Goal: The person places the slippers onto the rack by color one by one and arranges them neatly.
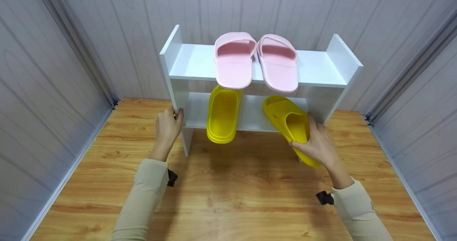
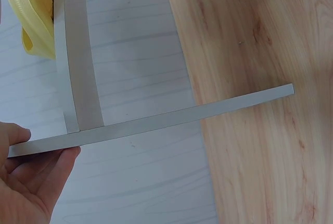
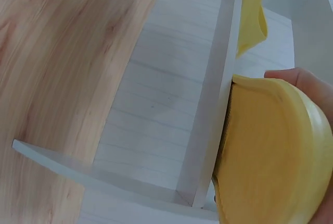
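My left hand grips the left side panel of a white two-tier shoe rack, thumb on one face and fingers on the other in the left wrist view. In the head view, my right hand holds a yellow slipper by its heel half, thumb on the near side and fingers across the far side. That slipper lies slanted over the lower shelf's front edge, toe inward. Its mate, another yellow slipper, sits to the left on the lower shelf, heel overhanging the edge.
Two pink slippers stand on the upper shelf, heels past its front edge. The rack stands on a wood-patterned floor against a pale panelled wall. Side walls rise at left and right.
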A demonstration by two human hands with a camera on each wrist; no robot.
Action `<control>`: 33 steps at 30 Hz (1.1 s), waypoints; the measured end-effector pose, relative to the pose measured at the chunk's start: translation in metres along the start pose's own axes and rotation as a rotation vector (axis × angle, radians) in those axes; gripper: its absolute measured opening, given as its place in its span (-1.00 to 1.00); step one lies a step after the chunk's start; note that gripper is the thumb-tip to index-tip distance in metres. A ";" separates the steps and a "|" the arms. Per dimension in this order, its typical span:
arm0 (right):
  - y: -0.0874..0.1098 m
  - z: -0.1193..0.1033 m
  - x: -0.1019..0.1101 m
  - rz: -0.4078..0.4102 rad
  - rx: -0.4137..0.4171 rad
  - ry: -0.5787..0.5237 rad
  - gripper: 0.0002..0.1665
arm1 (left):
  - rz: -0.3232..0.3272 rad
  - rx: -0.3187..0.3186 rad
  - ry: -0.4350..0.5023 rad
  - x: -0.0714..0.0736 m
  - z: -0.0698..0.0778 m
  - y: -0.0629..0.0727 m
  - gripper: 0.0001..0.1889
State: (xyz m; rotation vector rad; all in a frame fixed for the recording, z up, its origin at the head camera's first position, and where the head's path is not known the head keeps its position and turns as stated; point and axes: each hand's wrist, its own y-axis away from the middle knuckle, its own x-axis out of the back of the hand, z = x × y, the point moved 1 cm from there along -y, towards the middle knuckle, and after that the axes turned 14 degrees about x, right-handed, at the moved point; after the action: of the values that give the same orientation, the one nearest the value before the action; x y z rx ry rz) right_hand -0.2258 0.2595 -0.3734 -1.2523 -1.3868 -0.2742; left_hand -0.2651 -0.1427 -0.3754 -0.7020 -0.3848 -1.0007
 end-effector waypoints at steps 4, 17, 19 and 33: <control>-0.004 -0.001 -0.002 -0.009 -0.036 0.035 0.04 | -0.008 -0.002 -0.011 0.000 0.000 0.000 -0.73; -0.019 0.004 -0.013 0.049 -0.007 0.008 -0.03 | 0.010 0.005 -0.016 0.001 0.000 -0.001 -0.75; -0.019 0.005 -0.013 0.060 0.007 0.003 -0.02 | 0.011 0.003 -0.015 0.001 0.000 -0.001 -0.76; 0.008 0.012 0.002 0.083 0.088 -0.267 -0.03 | -0.004 -0.019 -0.012 0.001 0.000 0.000 -0.75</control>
State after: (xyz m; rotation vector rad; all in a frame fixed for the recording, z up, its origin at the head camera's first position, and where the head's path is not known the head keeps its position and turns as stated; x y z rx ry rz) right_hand -0.2256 0.2725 -0.3790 -1.3037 -1.5501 0.0132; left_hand -0.2651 -0.1436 -0.3751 -0.7242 -0.3876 -1.0057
